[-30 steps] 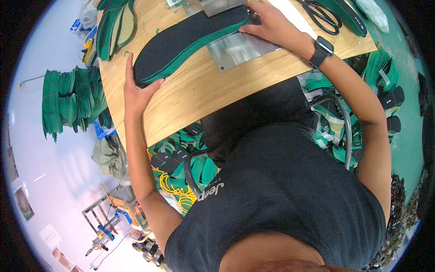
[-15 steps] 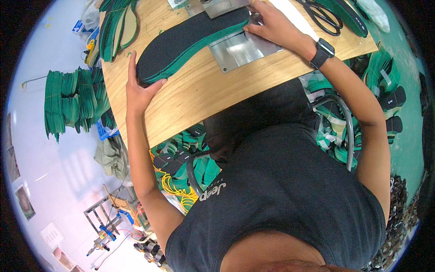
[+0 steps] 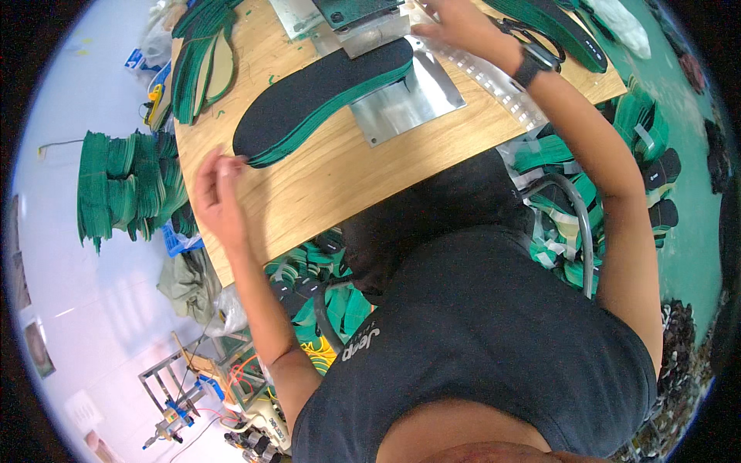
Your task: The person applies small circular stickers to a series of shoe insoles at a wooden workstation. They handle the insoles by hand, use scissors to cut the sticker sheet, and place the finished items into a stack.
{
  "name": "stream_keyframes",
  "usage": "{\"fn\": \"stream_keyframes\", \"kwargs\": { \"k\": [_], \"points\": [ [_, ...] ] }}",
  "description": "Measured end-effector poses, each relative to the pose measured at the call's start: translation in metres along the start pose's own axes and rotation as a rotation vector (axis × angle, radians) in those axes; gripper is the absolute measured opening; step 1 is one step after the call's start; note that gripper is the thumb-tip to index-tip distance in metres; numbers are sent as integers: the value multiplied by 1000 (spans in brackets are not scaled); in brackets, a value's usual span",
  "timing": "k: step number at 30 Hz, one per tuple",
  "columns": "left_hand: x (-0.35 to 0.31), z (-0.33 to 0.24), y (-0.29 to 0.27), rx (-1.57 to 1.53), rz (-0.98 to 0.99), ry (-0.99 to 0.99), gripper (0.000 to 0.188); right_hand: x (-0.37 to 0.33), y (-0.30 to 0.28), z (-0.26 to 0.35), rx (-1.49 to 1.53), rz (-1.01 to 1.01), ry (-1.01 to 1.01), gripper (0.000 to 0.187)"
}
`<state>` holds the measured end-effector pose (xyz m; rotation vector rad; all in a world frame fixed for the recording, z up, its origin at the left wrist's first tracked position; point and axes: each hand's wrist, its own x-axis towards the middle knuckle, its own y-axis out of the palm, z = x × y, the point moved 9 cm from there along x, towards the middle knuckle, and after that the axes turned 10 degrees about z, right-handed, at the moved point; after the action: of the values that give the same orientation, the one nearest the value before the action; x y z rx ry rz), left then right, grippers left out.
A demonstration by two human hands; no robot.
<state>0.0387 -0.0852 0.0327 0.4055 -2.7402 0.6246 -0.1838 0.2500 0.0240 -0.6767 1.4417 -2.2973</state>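
Observation:
A stack of insoles (image 3: 320,96), black on top with green layered edges, lies aslant on the wooden table. My left hand (image 3: 219,193) is just off its near left end, slightly blurred, with loosely bent fingers and nothing visible in them. Up by the stack's far end, my right hand (image 3: 467,35) reaches over a clear strip with white squares (image 3: 498,96). Its fingertips are near a metal block (image 3: 374,35); whether they pinch anything is hidden. Beneath the far end of the stack is a shiny metal plate (image 3: 409,112).
More insole bundles (image 3: 204,69) lie at the table's far left, and another stack (image 3: 563,35) at the far right beside black-handled scissors (image 3: 532,35). Green insole piles (image 3: 127,181) stand left of the table. A grey chair armrest (image 3: 583,224) curves beside me on the right.
My left hand has drawn back from the end of the stack, its fingers bending. My right hand has left the stack's far end, and the clear strip now shows below it.

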Motion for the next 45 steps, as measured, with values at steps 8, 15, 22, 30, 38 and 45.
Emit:
{"fn": "stream_keyframes", "kwargs": {
  "k": [8,15,22,30,38,45],
  "points": [
    [-4,-48,183,-177,599,-9,26,-69,-11,9,547,223,112,19],
    [-16,-47,265,-712,659,-247,29,-202,10,93,813,458,-239,12],
    [-37,-45,236,-1006,452,-337,12,-153,-56,-30,161,-203,-96,26],
    [-54,-21,217,-1015,403,-376,15,-98,-57,-85,-256,87,230,26],
    [-43,-28,222,-1047,489,-326,15,-134,-61,-171,510,-62,198,33],
    [-42,-19,210,-932,301,-346,11,-214,-12,4,953,403,134,55]
  ]
}}
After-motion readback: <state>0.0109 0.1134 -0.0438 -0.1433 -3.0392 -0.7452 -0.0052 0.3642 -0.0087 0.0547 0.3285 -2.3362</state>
